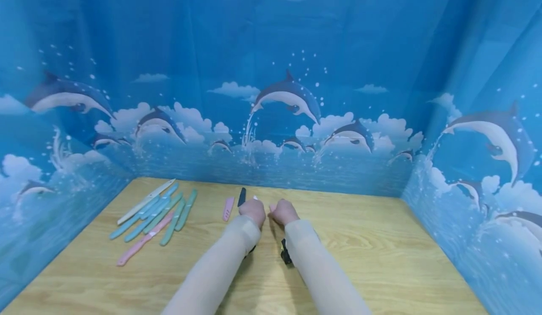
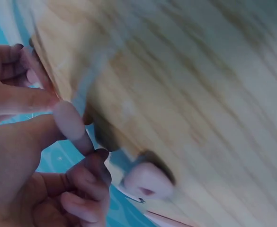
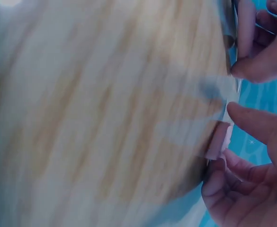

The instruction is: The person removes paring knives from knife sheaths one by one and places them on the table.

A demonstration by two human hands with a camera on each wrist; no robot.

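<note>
My left hand (image 1: 253, 211) pinches a pale pink piece (image 2: 69, 120) between thumb and fingers; a small white tip (image 1: 255, 197) shows beyond that hand. Close on its right, my right hand (image 1: 284, 212) holds a short pink piece (image 3: 218, 140) by its end, partly covered by fingers. The two hands are apart. Left of them on the table lie a pink blade cover with holes (image 1: 228, 208) and a dark piece (image 1: 242, 196). How far each held piece extends inside the fingers cannot be told.
Several knives lie at the table's left: a white one (image 1: 146, 202), blue ones (image 1: 146, 214), green ones (image 1: 185, 210) and a pink one (image 1: 141, 243). A blue dolphin-patterned curtain (image 1: 364, 47) borders the wooden table (image 1: 381, 240) at the back and sides.
</note>
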